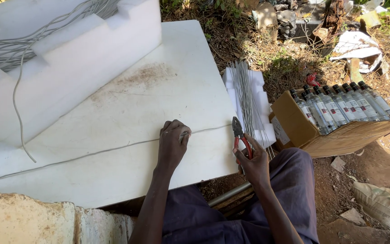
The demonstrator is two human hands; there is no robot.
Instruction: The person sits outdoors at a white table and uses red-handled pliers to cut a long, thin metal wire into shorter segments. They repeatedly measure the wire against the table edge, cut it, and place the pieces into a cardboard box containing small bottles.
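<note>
Outdoor wire cutting on a stained white worktop

Left hand pinches a grey wire lying across it; right hand grips red-handled pliers at the wire's end. Littered dirt ground surrounds.

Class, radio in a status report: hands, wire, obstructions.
Left hand pins thin grey wire on white board. Right hand grips red-handled pliers at wire's end. Nothing obstructs.
</note>
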